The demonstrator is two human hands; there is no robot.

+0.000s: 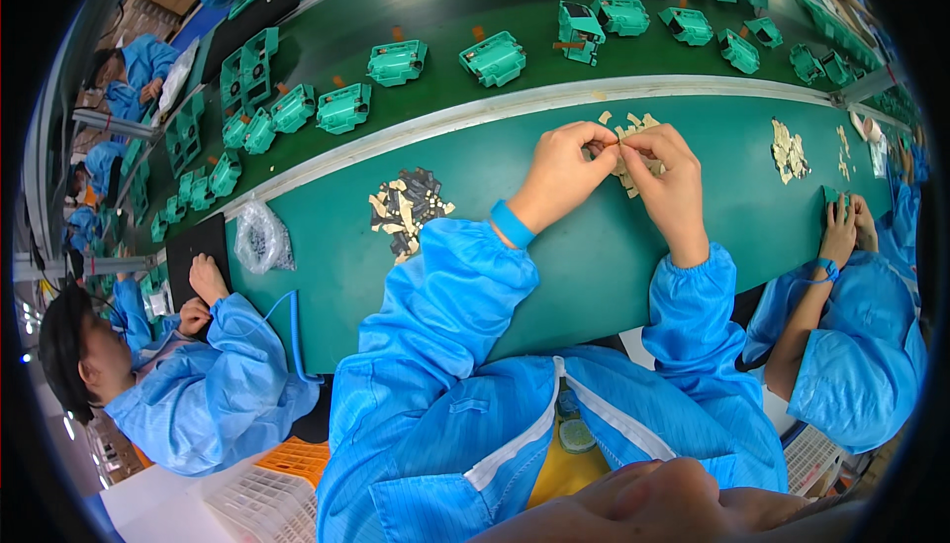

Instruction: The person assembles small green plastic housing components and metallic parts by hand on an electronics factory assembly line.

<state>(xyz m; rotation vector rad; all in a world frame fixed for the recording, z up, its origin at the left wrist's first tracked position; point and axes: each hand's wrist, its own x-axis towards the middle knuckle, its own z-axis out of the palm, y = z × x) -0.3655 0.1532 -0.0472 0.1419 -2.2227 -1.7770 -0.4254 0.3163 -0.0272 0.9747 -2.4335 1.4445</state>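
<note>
My left hand (562, 172) and my right hand (675, 192) meet over the green work surface (574, 286), thumbs and forefingers pinched together. Between the fingertips is something tiny, with a dark bit showing, too small to name. Right under and behind them lies a pile of small cream-coloured pieces (635, 121), partly hidden by my fingers. To the left of my left forearm is a heap of mixed black and cream small pieces (414, 204). A blue band (511, 224) circles my left wrist.
Beyond a pale rail (445, 117), green plastic housings (493, 58) stand on a dark green belt (435, 8). A clear plastic bag (263, 236) lies left; another cream pile (789, 152) lies right. Co-workers' hands (206, 281) are at left; at right a co-worker's hand (839, 231) holds a green piece.
</note>
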